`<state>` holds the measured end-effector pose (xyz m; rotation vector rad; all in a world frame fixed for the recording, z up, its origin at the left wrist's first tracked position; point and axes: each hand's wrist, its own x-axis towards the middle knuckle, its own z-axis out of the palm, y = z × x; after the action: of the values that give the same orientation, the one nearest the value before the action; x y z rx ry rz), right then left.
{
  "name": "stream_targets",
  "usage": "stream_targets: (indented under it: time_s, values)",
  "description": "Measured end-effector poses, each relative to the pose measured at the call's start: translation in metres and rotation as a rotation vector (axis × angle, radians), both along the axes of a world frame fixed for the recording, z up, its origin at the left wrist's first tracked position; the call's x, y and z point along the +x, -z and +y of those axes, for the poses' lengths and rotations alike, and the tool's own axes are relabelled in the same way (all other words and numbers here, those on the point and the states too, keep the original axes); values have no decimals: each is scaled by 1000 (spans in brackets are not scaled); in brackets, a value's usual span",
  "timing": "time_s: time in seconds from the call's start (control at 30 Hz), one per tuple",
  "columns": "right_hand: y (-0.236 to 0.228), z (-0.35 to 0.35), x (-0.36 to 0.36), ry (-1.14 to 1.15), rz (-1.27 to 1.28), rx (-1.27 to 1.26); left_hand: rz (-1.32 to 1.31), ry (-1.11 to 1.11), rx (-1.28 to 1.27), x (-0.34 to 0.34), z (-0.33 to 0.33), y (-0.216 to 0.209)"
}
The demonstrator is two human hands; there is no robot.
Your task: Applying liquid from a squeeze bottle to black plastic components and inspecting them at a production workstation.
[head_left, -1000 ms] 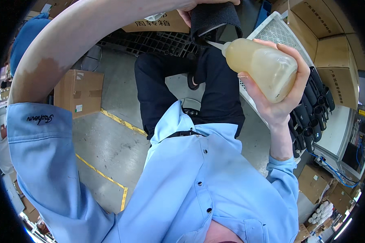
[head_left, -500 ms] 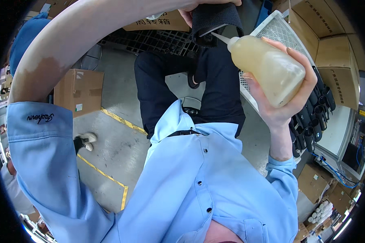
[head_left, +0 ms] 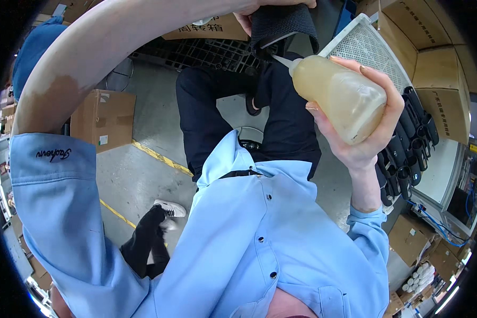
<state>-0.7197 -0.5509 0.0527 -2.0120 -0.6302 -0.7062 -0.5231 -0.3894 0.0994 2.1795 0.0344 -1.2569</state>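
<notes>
My right hand (head_left: 377,114) is wrapped round a translucent squeeze bottle (head_left: 336,95) of pale yellowish liquid, tilted with its narrow white nozzle toward the upper left. The nozzle's tip is at the lower opening of a black, textured, hollow piece (head_left: 282,24); whether it touches the piece I cannot tell. At the upper edge of the view my left hand (head_left: 247,15) grips that piece from its far side, with most of the fingers cut off or hidden.
A white perforated tray (head_left: 373,40) stands at right, with several black curved parts (head_left: 405,143) beside it. Open cardboard boxes (head_left: 440,74) are beyond. A closed carton (head_left: 107,119) sits on the floor at left, near yellow tape and another person's leg and shoe (head_left: 169,208).
The bottle in my right hand has shifted slightly left and down, its nozzle tip moving along the black piece's opening. Another person's legs have stepped closer on the left.
</notes>
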Motion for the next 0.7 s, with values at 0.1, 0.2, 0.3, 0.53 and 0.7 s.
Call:
stream_targets:
  time_s: [0.1,0.2,0.3,0.53,0.7]
  values:
    - [-1,2,-1,2,8,-5,22,0,11,2,1,1]
    - [2,3,-3,-49,2,-22,21,-11,-8,3,1,4]
    - [2,6,-4,-57,-19,-43,15,-27,-22,4,6,6]
    - [3,5,-6,-41,-57,-75,5,-64,-61,3,9,14]
    - [-2,5,-12,-57,-18,-43,1,-95,-90,-3,7,15]
